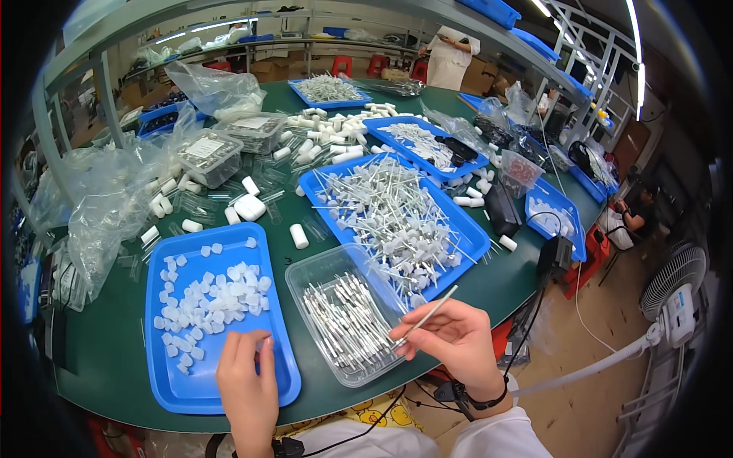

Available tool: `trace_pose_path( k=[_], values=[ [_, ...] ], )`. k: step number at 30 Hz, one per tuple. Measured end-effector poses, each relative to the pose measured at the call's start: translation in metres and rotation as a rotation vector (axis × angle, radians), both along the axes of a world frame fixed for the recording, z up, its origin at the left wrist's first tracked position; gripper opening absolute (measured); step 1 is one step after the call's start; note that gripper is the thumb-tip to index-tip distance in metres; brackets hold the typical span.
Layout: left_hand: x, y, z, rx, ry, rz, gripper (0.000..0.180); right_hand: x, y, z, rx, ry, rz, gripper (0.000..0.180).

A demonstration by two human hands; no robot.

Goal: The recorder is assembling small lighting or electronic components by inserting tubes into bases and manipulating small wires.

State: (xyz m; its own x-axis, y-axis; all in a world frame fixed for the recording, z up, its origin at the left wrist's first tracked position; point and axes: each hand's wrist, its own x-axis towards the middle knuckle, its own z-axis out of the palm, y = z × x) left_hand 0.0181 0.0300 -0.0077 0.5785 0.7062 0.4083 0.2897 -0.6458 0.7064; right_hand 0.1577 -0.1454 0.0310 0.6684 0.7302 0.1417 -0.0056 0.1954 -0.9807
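Observation:
My right hand (456, 343) pinches a thin white stick (429, 314) between thumb and fingers, just right of a clear plastic tub (301, 275) full of slim silvery rods. My left hand (248, 378) rests on the near end of a blue tray (172, 382) that holds several small translucent white caps (214, 298); its fingertips seem to pinch one cap, though the view is too small to be sure. Beyond the tub lies a larger blue tray (473, 240) piled with white sticks that have block-shaped ends.
The green table (107, 343) carries more blue trays, white tubes (324, 133), clear bags (107, 198) and lidded clear boxes (206, 156). A black cable runs off the right edge. A fan (676, 282) stands on the floor at right. Other people work at the back and far right.

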Motion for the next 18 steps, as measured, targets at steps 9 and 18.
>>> trace_pose_path(
  k=[9, 18],
  values=[
    [-0.005, 0.003, -0.001, -0.05, -0.195, -0.018, 0.011, -0.001, 0.003, -0.01, 0.182, 0.023, -0.109, 0.014],
    [-0.026, -0.028, -0.005, -0.584, -0.673, -0.247, 0.021, -0.018, 0.009, -0.017, 0.289, 0.002, -0.086, 0.012]
  ],
)
